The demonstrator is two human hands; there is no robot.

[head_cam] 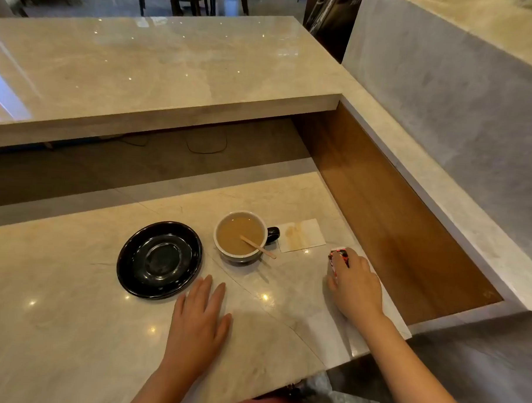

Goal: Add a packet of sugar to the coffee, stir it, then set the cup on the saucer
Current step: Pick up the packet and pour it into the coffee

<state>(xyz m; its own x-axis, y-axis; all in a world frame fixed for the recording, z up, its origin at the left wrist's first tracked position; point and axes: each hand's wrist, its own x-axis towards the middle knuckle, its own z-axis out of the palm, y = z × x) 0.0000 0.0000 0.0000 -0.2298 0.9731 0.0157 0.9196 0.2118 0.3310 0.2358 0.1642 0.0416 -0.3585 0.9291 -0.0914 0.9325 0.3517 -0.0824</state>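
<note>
The right hand (pixel 357 284) curls over the sugar packet (pixel 339 259) at the desk's (pixel 70 330) right edge; its grip looks closed on the packet, whose long axis runs roughly twelve to six. The coffee cup (pixel 240 237), stir stick (pixel 258 247) leaning inside, lies at ten o'clock from that hand, the black saucer (pixel 159 259) beyond it at nine. The left hand (pixel 200 317) rests flat and empty, nearer the saucer.
</note>
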